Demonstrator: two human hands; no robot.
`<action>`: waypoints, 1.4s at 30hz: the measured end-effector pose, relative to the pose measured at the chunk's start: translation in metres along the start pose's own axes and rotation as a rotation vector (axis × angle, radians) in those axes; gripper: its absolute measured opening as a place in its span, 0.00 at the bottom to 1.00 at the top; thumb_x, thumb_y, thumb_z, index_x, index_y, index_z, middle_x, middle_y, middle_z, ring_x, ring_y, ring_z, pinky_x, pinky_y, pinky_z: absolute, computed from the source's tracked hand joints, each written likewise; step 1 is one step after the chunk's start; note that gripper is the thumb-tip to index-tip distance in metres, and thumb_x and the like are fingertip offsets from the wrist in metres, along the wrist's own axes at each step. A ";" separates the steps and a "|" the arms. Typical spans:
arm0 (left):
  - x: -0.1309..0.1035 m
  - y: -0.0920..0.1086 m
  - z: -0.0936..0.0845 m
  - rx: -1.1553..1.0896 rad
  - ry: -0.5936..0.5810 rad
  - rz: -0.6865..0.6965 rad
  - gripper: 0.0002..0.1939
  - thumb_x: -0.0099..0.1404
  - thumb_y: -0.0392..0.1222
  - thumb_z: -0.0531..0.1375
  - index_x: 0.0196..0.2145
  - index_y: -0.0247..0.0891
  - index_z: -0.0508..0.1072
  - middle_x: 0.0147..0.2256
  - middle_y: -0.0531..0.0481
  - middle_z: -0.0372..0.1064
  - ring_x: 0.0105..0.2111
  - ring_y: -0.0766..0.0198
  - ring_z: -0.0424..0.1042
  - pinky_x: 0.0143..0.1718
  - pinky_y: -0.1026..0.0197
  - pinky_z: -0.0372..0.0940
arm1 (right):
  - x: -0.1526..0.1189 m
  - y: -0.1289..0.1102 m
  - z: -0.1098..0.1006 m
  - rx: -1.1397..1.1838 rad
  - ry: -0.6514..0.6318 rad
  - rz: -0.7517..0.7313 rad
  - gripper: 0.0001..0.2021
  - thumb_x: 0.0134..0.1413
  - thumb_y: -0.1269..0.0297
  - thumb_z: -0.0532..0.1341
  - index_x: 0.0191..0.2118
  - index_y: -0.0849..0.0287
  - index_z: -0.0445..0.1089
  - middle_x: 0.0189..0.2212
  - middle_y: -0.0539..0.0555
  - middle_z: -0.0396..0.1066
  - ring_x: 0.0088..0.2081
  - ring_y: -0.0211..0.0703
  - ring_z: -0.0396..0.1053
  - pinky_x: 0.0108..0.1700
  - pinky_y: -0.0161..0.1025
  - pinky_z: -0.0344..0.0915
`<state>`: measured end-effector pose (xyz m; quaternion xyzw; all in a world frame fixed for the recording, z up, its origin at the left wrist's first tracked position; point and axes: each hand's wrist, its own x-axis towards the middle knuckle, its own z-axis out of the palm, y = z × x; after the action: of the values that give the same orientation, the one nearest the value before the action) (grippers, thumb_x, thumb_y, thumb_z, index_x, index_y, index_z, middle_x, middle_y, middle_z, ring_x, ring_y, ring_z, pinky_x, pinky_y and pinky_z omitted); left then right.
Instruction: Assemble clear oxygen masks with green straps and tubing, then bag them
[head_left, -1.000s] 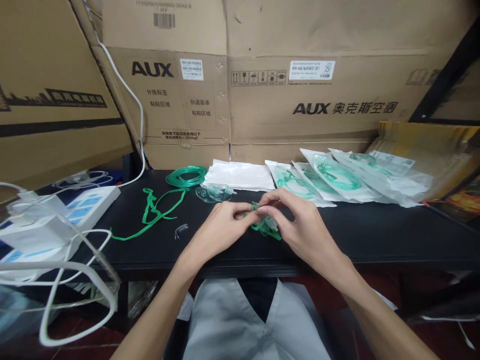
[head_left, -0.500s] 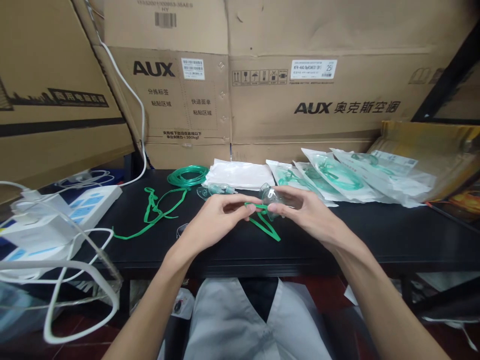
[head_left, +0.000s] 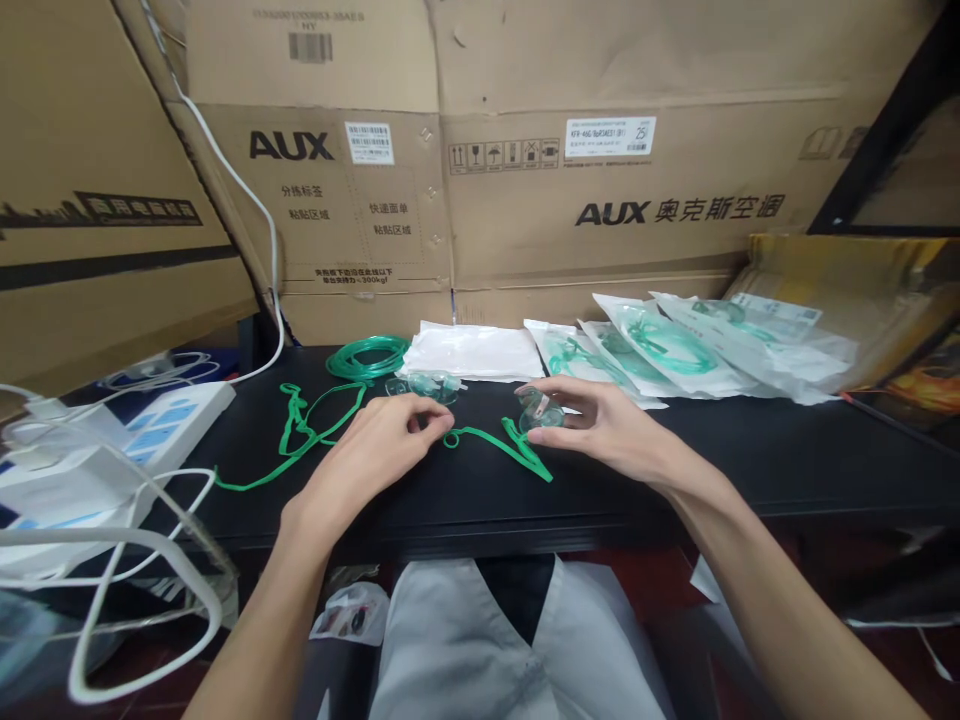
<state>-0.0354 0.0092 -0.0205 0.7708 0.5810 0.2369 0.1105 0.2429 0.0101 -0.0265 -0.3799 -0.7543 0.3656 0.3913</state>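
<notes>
2 hands: left hand [head_left: 388, 435], fingers narrow, grip on strap unclear; right hand [head_left: 611, 420], fingers holding clear mask [head_left: 544, 410].
Green strap [head_left: 538, 468]: between both hands' fingers.
Tabletop [head_left: 465, 495]: bare room on the fingers' near side, down to its front edge.
Gap between fingers: wider than 0.5 s ago.

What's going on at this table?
A person's right hand grips a clear plastic piece above the black table. The left hand is at the curled end of a green strap; whether it's gripping it isn't clear. Behind are coiled green tubing and bagged sets.
</notes>
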 end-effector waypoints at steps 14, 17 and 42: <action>0.000 -0.002 -0.001 0.010 -0.101 0.092 0.12 0.63 0.55 0.66 0.34 0.44 0.79 0.38 0.51 0.74 0.40 0.56 0.71 0.39 0.60 0.60 | -0.002 -0.006 0.013 0.138 -0.194 0.058 0.15 0.59 0.53 0.68 0.45 0.57 0.73 0.43 0.53 0.76 0.44 0.45 0.73 0.48 0.41 0.69; 0.001 -0.005 0.003 -0.015 -0.116 0.098 0.12 0.65 0.54 0.64 0.33 0.44 0.79 0.38 0.50 0.73 0.40 0.56 0.71 0.39 0.60 0.60 | -0.001 0.001 0.018 0.175 -0.228 0.088 0.16 0.57 0.53 0.69 0.44 0.58 0.72 0.40 0.52 0.74 0.43 0.45 0.72 0.47 0.41 0.69; -0.001 0.021 0.001 -1.017 -0.046 0.065 0.11 0.63 0.47 0.70 0.42 0.42 0.84 0.39 0.49 0.81 0.43 0.61 0.75 0.43 0.63 0.66 | 0.003 0.014 0.018 0.174 -0.225 0.140 0.19 0.57 0.54 0.70 0.50 0.57 0.71 0.41 0.54 0.76 0.44 0.45 0.74 0.44 0.40 0.72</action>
<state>-0.0177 0.0024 -0.0122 0.6421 0.3652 0.4760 0.4772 0.2304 0.0146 -0.0453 -0.3527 -0.7305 0.4962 0.3093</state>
